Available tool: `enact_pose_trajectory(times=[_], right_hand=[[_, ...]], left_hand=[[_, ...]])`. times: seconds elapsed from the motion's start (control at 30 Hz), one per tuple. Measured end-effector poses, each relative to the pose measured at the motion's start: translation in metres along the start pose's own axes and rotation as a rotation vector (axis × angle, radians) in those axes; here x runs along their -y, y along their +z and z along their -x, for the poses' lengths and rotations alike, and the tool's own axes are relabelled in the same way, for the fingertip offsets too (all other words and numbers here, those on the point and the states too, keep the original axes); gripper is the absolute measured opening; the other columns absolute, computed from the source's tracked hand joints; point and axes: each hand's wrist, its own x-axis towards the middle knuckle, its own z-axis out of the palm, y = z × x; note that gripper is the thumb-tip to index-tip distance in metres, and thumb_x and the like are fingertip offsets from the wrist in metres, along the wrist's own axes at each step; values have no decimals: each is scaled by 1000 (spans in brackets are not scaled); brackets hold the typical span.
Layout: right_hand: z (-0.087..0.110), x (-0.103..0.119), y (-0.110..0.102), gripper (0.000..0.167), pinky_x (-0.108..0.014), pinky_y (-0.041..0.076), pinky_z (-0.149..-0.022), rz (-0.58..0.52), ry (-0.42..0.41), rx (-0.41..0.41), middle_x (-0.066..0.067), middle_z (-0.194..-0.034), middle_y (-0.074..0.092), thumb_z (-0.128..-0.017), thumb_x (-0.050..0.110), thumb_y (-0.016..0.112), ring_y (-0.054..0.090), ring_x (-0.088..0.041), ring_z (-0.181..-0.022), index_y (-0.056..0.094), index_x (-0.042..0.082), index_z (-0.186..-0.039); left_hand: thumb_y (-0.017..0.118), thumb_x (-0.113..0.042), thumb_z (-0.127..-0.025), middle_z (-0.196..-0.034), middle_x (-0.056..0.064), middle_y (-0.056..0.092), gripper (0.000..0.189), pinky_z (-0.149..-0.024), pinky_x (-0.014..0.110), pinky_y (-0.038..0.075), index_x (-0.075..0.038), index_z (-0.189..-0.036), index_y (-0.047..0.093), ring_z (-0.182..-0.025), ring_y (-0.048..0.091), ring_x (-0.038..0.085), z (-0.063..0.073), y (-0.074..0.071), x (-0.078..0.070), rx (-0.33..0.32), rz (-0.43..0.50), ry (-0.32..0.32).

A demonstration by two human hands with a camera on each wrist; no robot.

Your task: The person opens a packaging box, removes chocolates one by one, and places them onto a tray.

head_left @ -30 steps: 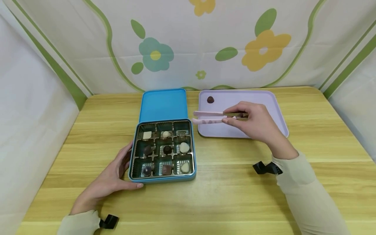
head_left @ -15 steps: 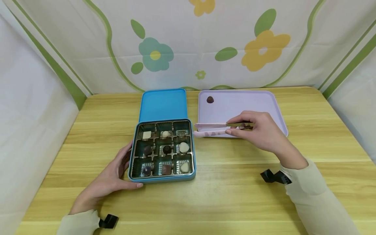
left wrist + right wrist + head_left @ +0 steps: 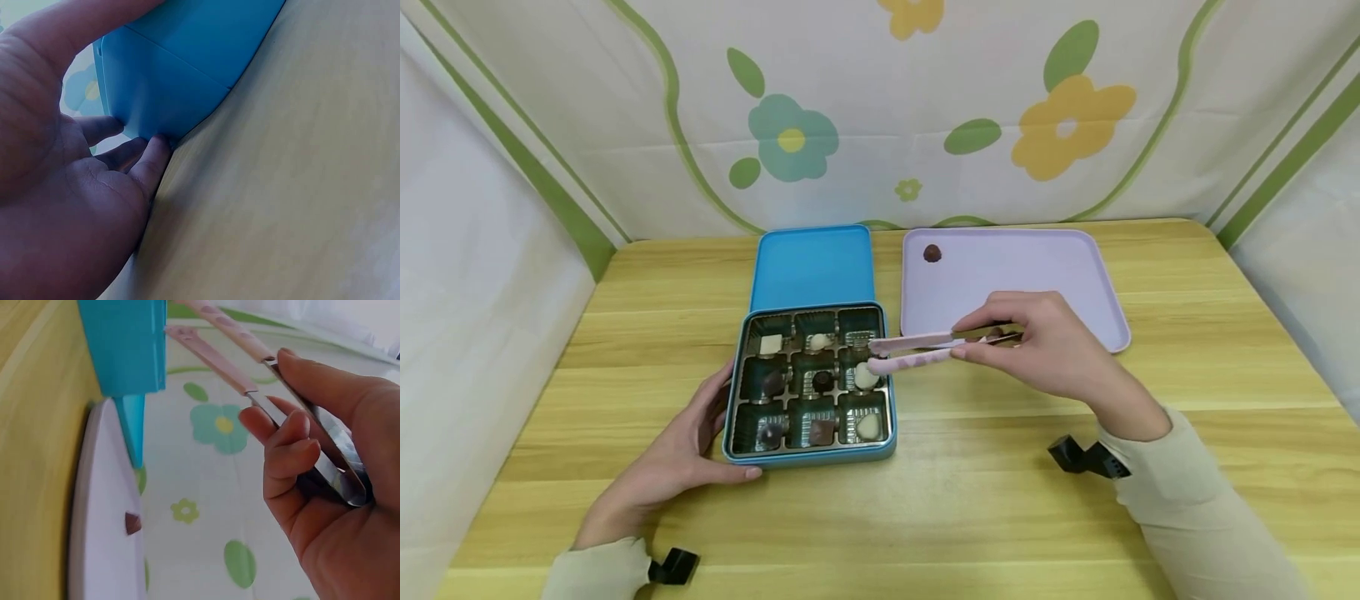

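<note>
My right hand pinches a pair of metal tongs with pink tips between thumb and fingers. The tips stand apart, over the right side of a blue chocolate tin. Below the nearer tip, partly covered by it, is a white chocolate in the right middle compartment. My left hand holds the tin's front left corner, thumb along the front and fingers against the left side. In the left wrist view, bent fingertips touch the blue wall. Dark, brown and white chocolates sit singly in several compartments.
A lilac tray lies behind the right hand, with one dark brown chocolate near its back left corner. The tin's blue lid lies behind the tin. Floral cloth hangs along the table's back edge.
The tongs move from over the tray toward the person, then left until their tips are above the tin's right column. My left hand and the tin keep their place.
</note>
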Motion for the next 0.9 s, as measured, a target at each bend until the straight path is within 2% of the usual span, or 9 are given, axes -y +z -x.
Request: enact_pose_trajectory(times=[0.13, 0.23, 0.33, 0.47, 0.57, 0.67, 0.8, 0.9], right_hand=[[-12, 18, 9, 14, -20, 47, -58, 45, -62, 47, 13, -79, 69, -88, 12, 90, 52, -2, -65, 86, 16, -99], [-26, 37, 16, 9, -23, 48, -58, 97, -61, 108, 7, -81, 70, -89, 14, 89, 53, -4, -66, 85, 12, -97], [-40, 56, 27, 7, -25, 48, -61, 196, -49, 185, 3, -82, 70, -90, 14, 87, 54, -8, -67, 84, 9, -93], [-47, 64, 33, 4, -26, 50, -64, 249, -86, 257, 2, -83, 71, -92, 12, 84, 58, -9, -70, 83, 9, -89], [-45, 56, 30, 4, -25, 51, -65, 197, -122, 256, 2, -84, 74, -92, 10, 85, 60, -7, -71, 84, 10, -88], [-43, 50, 25, 3, -26, 50, -64, 159, -131, 217, 2, -84, 76, -92, 11, 85, 62, -6, -70, 85, 9, -89], [-42, 54, 18, 4, -27, 52, -65, 171, -91, 183, 1, -84, 76, -88, 11, 88, 63, -6, -70, 86, 9, -90], [-47, 62, 23, 3, -29, 55, -68, 216, -66, 230, 1, -85, 74, -89, 11, 87, 63, -8, -72, 85, 9, -91]], left_hand=[[95, -1, -77, -177, 19, 17, 135, -111, 6, 41, -33, -174, 8, -142, 41, -9, 0, -2, 0, 1, -5, 1], [95, -1, -77, -176, 19, 18, 134, -111, 6, 41, -33, -174, 9, -143, 42, -8, 0, -2, -1, 3, -4, 0], [95, 0, -77, -176, 20, 18, 133, -111, 7, 42, -32, -175, 9, -142, 43, -8, 0, -2, 0, 4, -4, 10], [94, 1, -78, -176, 20, 18, 133, -110, 9, 44, -32, -175, 8, -143, 43, -7, 1, 1, 3, 3, 7, 16], [95, 0, -77, -177, 20, 16, 134, -111, 6, 40, -33, -174, 8, -144, 40, -10, 2, 3, 3, -8, 12, 2], [95, 0, -77, -178, 20, 16, 135, -111, 6, 40, -34, -174, 8, -143, 40, -10, 3, 2, 1, -10, 9, -4], [95, -1, -78, -178, 18, 15, 135, -109, 10, 46, -35, -174, 7, -142, 44, -7, 1, 0, 0, 6, 12, -5], [95, 0, -78, -178, 18, 15, 135, -108, 11, 47, -35, -174, 7, -142, 45, -6, 0, 0, 0, 6, 15, -3]])
